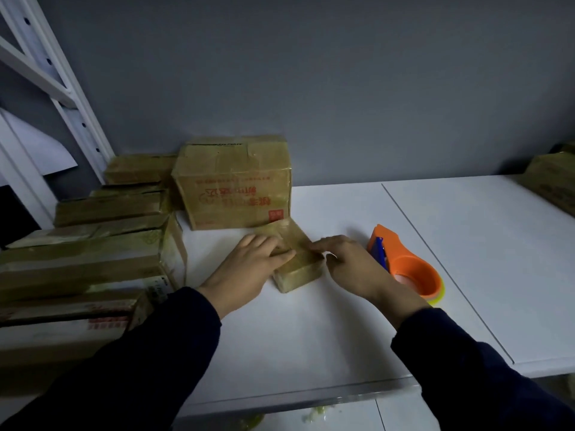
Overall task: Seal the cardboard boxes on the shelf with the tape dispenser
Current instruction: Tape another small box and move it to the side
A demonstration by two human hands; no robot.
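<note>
We stretch both arms forward, our left hand [249, 269] and right hand [345, 265] palm down, fingers fairly straight, tips nearly meeting.

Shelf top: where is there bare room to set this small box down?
Bare: the right panel, between the tape dispenser and the far-right box; also the front strip by the near edge. Crowded: the left, with stacked boxes and the big box.

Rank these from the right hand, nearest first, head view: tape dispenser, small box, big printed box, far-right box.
1. small box, touched by the right hand, on its left.
2. tape dispenser, close on its right.
3. big printed box, behind, to the left.
4. far-right box, back right corner.
</note>
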